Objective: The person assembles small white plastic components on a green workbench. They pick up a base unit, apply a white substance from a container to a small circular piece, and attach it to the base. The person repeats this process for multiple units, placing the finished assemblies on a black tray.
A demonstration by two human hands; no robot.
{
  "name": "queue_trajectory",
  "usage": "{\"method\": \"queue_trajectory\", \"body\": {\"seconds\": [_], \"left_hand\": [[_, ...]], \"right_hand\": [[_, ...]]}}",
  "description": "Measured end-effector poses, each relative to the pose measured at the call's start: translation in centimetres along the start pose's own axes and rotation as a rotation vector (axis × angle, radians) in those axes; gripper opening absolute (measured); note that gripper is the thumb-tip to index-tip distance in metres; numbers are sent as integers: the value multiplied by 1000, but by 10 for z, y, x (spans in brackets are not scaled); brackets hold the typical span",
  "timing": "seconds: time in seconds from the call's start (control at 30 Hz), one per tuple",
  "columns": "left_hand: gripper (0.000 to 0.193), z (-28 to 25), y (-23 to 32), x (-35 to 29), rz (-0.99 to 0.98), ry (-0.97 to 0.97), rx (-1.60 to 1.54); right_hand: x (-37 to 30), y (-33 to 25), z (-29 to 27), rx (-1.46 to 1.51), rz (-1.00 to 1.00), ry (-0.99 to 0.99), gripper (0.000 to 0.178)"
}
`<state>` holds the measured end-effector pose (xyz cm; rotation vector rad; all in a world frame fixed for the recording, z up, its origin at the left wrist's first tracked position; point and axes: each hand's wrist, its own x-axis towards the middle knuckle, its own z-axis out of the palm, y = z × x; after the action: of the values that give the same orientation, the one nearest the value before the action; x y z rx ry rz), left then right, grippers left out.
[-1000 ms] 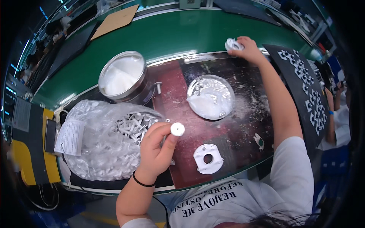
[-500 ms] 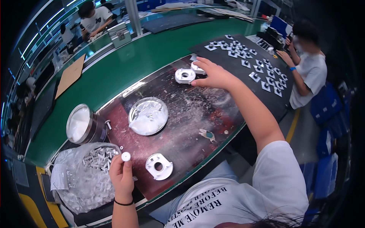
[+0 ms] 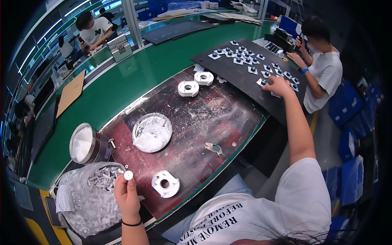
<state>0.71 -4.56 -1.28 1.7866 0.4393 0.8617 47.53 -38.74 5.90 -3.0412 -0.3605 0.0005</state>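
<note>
Fingers, left hand [image 3: 127, 199]: pinching white wheel [image 3: 128, 175]. Right hand [image 3: 279, 86]: at square part [image 3: 260, 83], grip unclear. Tin [image 3: 102, 148]: white paste [image 3: 82, 142]. Plastic bag [image 3: 87, 218]: white pins [image 3: 104, 178]. Dish [image 3: 149, 121]: white paste [image 3: 148, 142].

Head view: worn fisheye, facing down and forward from above near edge of bench [image 3: 192, 134]; close, left hand [image 3: 128, 197] and right hand [image 3: 280, 85] within frame; takes in green surface [image 3: 163, 53] past far edge.
</note>
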Motion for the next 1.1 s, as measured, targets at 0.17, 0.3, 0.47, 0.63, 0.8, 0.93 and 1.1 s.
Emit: {"method": "queue_trajectory", "body": {"seconds": [0.17, 0.3, 0.47, 0.63, 0.8, 0.93, 1.1], "left_hand": [[18, 0, 2, -1, -44, 20, -18], [19, -1, 4, 0, -59, 8, -14], [20, 5, 9, 2, -44, 26, -66], [18, 9, 9, 3, -44, 15, -98], [20, 0, 2, -4, -15, -49, -82], [20, 9, 12, 0, 66, -251, -208], [23, 8, 15, -4, -3, -295, -437]], "right_hand": [[6, -3, 7, -50, 29, -26, 61], [5, -8, 1, -29, 14, -47, 59], [5, -2, 11, 171, -66, 137, 40], [1, -9, 3, 328, -130, 72, 35], [-56, -96, -1, 1028, -508, -323, 33], [-142, -186, 14, 1296, -794, -1059, 34], [-189, -257, 37, 1270, -797, -1494, 35]]}}
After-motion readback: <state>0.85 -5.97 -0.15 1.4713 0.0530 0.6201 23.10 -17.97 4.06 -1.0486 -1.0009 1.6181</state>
